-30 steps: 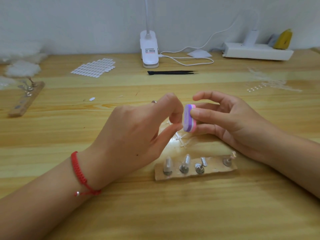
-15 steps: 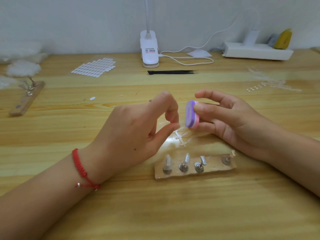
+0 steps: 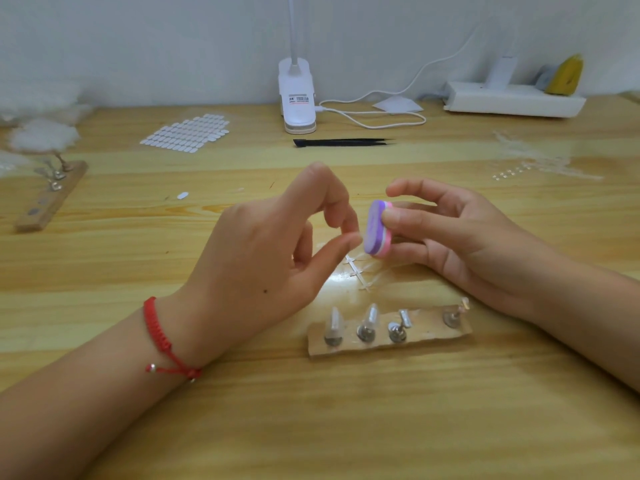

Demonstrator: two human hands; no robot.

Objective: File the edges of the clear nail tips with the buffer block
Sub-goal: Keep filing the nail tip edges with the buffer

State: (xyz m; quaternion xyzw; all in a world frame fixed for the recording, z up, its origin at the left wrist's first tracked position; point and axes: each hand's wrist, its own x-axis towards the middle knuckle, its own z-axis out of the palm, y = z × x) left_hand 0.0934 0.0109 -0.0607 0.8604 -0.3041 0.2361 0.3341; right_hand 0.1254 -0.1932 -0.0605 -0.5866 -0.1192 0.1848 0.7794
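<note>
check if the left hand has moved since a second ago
Yes. The left hand has shifted up the picture and slightly left, away from the wooden strip and toward the tweezers.

Left hand [image 3: 263, 258]: thumb and index tips sit close together right at the buffer block [image 3: 377, 230], and I can't tell if anything clear is pinched there, too small and smeared. The block's pink back is mostly covered by the right hand [image 3: 460, 233] fingers, and both forearms run off the frame edges. Lamp [image 3: 297, 95] neck is cut by the top edge, the white fluff [image 3: 41, 136] at far left is blurred and cropped, and the clear bits [image 3: 530, 161] at right are too small to identify.
</note>
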